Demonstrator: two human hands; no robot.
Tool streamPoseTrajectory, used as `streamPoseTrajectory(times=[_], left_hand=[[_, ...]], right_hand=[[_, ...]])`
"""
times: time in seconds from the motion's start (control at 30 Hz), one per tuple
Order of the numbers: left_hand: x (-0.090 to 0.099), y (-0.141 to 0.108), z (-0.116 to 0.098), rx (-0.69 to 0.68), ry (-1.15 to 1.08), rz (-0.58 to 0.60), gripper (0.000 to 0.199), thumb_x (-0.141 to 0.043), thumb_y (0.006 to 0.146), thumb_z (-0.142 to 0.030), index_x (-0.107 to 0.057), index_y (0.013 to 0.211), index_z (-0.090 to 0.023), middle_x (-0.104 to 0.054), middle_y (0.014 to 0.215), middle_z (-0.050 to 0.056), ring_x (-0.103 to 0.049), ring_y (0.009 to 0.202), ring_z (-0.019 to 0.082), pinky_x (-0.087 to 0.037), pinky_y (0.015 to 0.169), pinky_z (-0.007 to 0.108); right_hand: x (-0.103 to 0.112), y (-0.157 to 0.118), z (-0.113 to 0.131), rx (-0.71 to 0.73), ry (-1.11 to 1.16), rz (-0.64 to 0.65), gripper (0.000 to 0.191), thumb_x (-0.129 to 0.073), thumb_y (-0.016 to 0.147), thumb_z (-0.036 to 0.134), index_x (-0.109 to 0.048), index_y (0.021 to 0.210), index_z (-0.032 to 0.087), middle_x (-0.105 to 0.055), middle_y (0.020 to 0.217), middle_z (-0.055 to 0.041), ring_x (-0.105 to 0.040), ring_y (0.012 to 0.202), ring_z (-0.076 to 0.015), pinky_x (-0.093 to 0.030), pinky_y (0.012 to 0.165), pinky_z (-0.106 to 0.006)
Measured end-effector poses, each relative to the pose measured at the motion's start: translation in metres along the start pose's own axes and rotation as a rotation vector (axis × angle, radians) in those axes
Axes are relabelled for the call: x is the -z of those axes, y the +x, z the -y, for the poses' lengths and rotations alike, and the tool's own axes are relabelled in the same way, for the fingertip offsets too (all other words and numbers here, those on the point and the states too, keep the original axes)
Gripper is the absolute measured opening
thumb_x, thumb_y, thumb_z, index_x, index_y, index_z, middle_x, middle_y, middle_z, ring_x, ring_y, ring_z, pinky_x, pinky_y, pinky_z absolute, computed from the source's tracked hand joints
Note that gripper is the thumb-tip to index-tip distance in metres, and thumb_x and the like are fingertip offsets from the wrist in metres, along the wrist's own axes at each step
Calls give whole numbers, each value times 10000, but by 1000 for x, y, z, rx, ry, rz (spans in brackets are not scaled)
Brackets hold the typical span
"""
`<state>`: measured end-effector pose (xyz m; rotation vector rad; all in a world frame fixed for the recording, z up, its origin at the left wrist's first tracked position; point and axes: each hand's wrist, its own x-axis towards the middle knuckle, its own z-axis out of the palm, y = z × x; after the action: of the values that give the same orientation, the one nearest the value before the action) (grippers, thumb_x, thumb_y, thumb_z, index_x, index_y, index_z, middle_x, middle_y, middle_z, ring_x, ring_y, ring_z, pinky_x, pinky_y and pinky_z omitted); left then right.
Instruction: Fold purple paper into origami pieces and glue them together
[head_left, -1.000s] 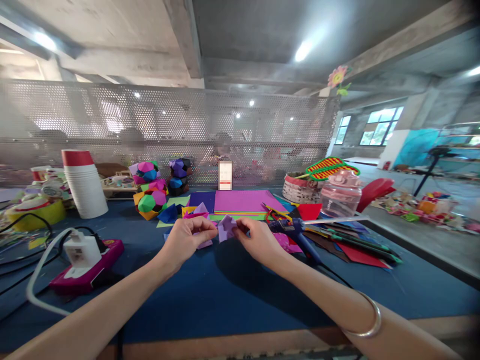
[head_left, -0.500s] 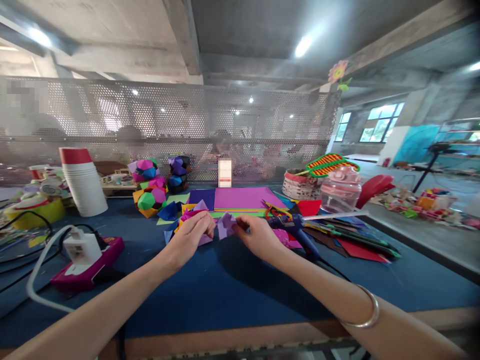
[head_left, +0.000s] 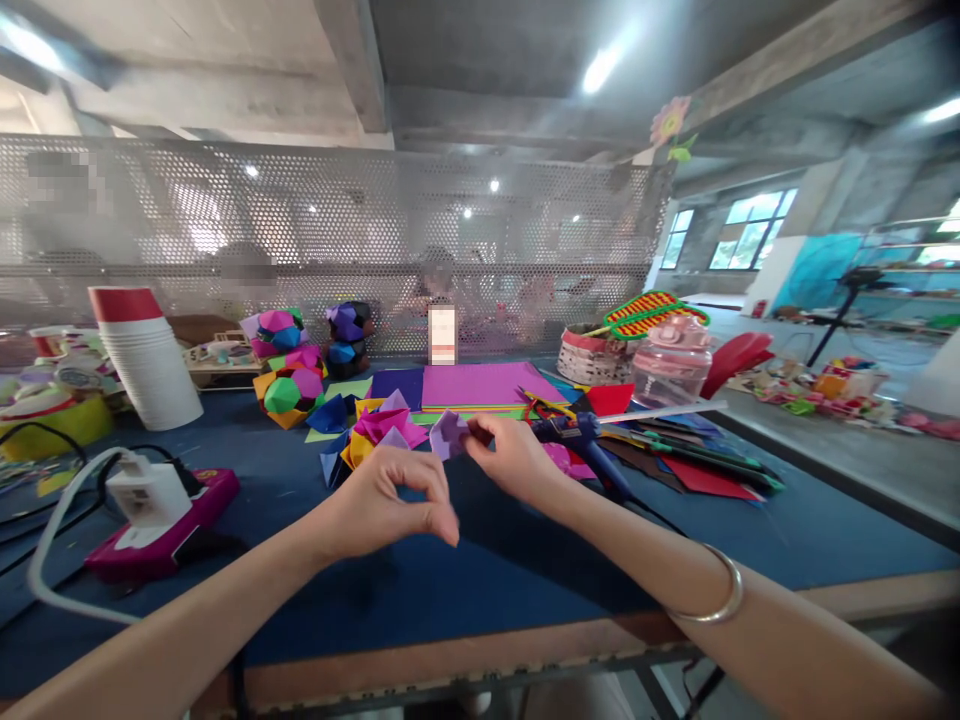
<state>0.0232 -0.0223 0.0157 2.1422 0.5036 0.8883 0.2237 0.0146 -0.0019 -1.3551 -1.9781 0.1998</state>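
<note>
My right hand (head_left: 511,455) pinches a folded piece of light purple paper (head_left: 448,436) between thumb and fingers, just above the table. My left hand (head_left: 401,500) is nearer to me, its thumb and fingertips brought together in a pinch. Whatever may be between those fingertips is hidden or too small to see. Behind the left hand lies a cluster of folded paper pieces (head_left: 390,425) in magenta, yellow, blue and purple, partly covered by the hand. A blue glue gun (head_left: 589,445) rests just right of my right hand.
At the back are stacked paper balls (head_left: 289,390), purple paper sheets (head_left: 480,388) and a propped phone (head_left: 442,335). Left stand paper cups (head_left: 146,365) and a magenta power strip (head_left: 161,535) with cables. Right are a clear bottle (head_left: 671,365), a woven basket (head_left: 592,360), and scattered paper and tools.
My left hand has pulled away from the paper cluster, toward me and slightly right, uncovering more of it. My right hand keeps hold of the purple piece. The view has shifted slightly.
</note>
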Motion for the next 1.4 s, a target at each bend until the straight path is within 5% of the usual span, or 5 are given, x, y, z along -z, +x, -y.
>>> streamPoseTrajectory(times=[0.13,0.4,0.63,1.03,1.4], left_hand=[[0,-1,10,35,44,-27,644,-379,963,-506,-566,463,-146,-491,495,10,-466,515,105,-350,552,255],[6,6,5,46,176,-244,146,-542,880,-201,-678,918,-165,-638,899,43,-581,829,147,-428,716,246],[-10,4,20,57,273,-64,114,-634,811,-165,-697,716,-153,-617,742,19,-592,686,127,-449,664,251],[-20,6,34,171,303,-85,125,-704,758,-150,-686,637,-176,-648,739,8,-619,724,153,-460,701,276],[-25,1,15,-26,553,114,258,-337,976,-198,-417,731,-191,-480,757,11,-453,695,149,-358,647,279]], right_hand=[[0,-2,2,14,-9,6,122,-538,842,196,-658,835,181,-713,788,-47,-640,714,-182,-417,638,-257],[0,-4,3,42,-19,7,121,-552,853,200,-665,809,198,-722,801,-39,-647,738,-177,-437,670,-256],[2,0,0,25,-36,-33,114,-557,836,180,-670,846,178,-735,857,-63,-671,811,-202,-452,718,-274],[1,0,-2,37,-67,-52,102,-562,851,209,-656,829,176,-715,811,-53,-647,768,-185,-432,692,-274],[4,2,-6,28,-106,-42,115,-544,863,202,-652,840,171,-716,834,-66,-648,793,-191,-410,692,-268]])
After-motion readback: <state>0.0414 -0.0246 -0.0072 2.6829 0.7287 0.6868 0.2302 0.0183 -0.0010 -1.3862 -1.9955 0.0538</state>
